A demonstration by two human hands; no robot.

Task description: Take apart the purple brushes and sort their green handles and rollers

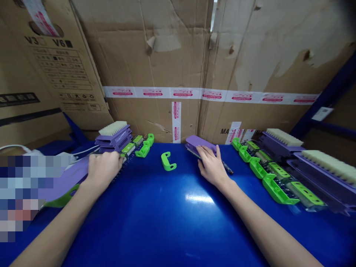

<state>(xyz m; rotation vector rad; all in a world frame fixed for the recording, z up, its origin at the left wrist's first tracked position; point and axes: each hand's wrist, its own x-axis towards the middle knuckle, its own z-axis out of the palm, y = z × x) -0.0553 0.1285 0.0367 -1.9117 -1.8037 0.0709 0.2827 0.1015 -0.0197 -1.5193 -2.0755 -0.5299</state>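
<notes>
My right hand (211,165) lies over a purple brush piece (198,141) with bristles facing down at the back middle of the table. Its fingers stretch over the top and the thumb is at the near edge. A dark pen-like thing (227,167) is beside that hand. My left hand (104,168) is closed at the left row of parts, next to green-topped roller pieces (128,149) and stacked purple brush pieces (115,139); what its fingers hold is hidden. Between the hands lies a loose green bracket (168,161).
On the right are a row of green brackets (258,168), more roller pieces (279,170) and purple parts with cream bristles (330,163). Taped cardboard (155,66) walls the back of the blue table (155,215). A purple and green part (63,181) is at the left, by a pixelated area.
</notes>
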